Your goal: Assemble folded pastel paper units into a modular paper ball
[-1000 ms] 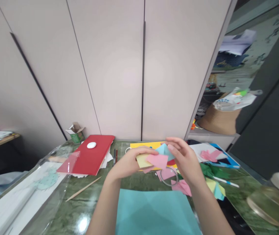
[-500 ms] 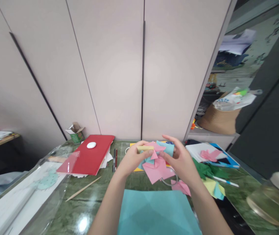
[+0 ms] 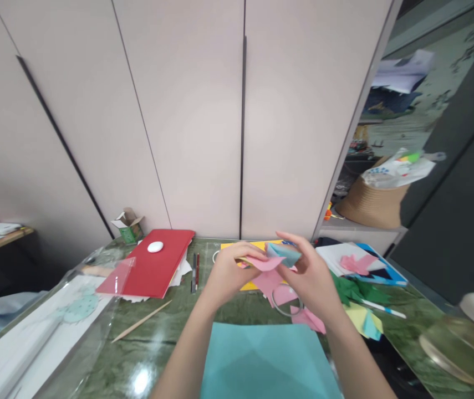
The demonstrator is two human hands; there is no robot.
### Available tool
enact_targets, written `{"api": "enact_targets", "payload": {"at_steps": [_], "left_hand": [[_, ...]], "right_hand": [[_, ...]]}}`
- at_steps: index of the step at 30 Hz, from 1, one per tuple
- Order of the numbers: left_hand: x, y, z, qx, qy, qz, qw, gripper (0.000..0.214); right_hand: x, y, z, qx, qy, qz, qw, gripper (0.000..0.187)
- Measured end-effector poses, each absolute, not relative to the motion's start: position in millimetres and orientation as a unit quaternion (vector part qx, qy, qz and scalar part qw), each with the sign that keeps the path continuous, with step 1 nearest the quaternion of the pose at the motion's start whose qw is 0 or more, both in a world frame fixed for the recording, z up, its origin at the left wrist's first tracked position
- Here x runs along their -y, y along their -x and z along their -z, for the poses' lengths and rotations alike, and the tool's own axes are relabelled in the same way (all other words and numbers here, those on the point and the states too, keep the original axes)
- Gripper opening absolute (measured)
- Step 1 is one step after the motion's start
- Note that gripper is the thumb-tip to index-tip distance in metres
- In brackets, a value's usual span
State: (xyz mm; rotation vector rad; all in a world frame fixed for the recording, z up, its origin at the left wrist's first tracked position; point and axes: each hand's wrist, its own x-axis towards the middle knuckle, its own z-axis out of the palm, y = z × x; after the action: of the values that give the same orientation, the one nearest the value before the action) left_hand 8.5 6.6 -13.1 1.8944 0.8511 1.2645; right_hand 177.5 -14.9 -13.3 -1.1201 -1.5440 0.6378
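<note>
Both hands hold a folded paper piece (image 3: 266, 263) of pink, blue and yellow above the table. My left hand (image 3: 232, 271) is closed on its left side, thumb below and fingers over the top. My right hand (image 3: 305, 271) pinches the right side by the blue part (image 3: 284, 254), its index finger raised. More pink paper (image 3: 268, 284) shows beneath the hands; whether it joins the held piece I cannot tell. A clear ring (image 3: 287, 300) lies just below my right hand. Nearer me is a teal paper sheet (image 3: 270, 360).
A red folder (image 3: 153, 271) with a white oval object (image 3: 155, 246) lies left, near a pointed wooden stick (image 3: 142, 321). To the right are green crumpled paper (image 3: 351, 289), a yellow-and-blue folded paper (image 3: 365, 321) and a lidded jar (image 3: 465, 338). Cabinet doors (image 3: 187, 122) rise behind.
The held paper has been turned and pressed flatter between the hands. My left fingers have come over its top, and the pink points that hung in front no longer show.
</note>
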Motion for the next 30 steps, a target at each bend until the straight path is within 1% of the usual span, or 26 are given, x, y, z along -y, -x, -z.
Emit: {"api": "enact_targets", "payload": {"at_steps": [3, 6, 9, 12, 15, 17, 19, 22, 24, 26, 30], "left_hand": [[-6, -10, 15, -0.263, -0.766, -0.544, 0.219, 0.016], [-4, -7, 19, -0.232, -0.787, -0.562, 0.111, 0.014], [-4, -4, 22, -0.227, -0.801, -0.552, 0.054, 0.012], [-3, -3, 21, -0.209, -0.809, -0.548, 0.037, 0.014], [0, -4, 16, -0.207, -0.813, -0.539, 0.079, 0.012], [1, -6, 11, -0.228, -0.811, -0.518, 0.147, 0.009], [2, -7, 9, -0.255, -0.793, -0.497, 0.243, 0.008], [0, -11, 10, -0.278, -0.727, -0.500, 0.380, 0.005], [-3, -13, 13, -0.275, -0.684, -0.513, 0.439, 0.009], [-5, -14, 15, -0.271, -0.658, -0.520, 0.473, 0.014], [-6, -15, 15, -0.295, -0.635, -0.528, 0.481, 0.021]], "right_hand": [[17, -178, 17, 0.629, 0.395, -0.320, 0.588, 0.048], [19, -179, 20, 0.623, 0.361, -0.291, 0.630, 0.044], [22, -180, 22, 0.636, 0.368, -0.252, 0.629, 0.039], [25, -182, 19, 0.654, 0.383, -0.241, 0.606, 0.035], [26, -186, 15, 0.674, 0.426, -0.237, 0.555, 0.031], [26, -188, 11, 0.698, 0.443, -0.229, 0.514, 0.027], [25, -188, 9, 0.711, 0.456, -0.222, 0.488, 0.025], [24, -186, 6, 0.690, 0.491, -0.223, 0.483, 0.030], [24, -183, 4, 0.671, 0.490, -0.254, 0.495, 0.032], [24, -181, 3, 0.666, 0.473, -0.283, 0.503, 0.028], [25, -179, 2, 0.678, 0.474, -0.264, 0.496, 0.023]]}}
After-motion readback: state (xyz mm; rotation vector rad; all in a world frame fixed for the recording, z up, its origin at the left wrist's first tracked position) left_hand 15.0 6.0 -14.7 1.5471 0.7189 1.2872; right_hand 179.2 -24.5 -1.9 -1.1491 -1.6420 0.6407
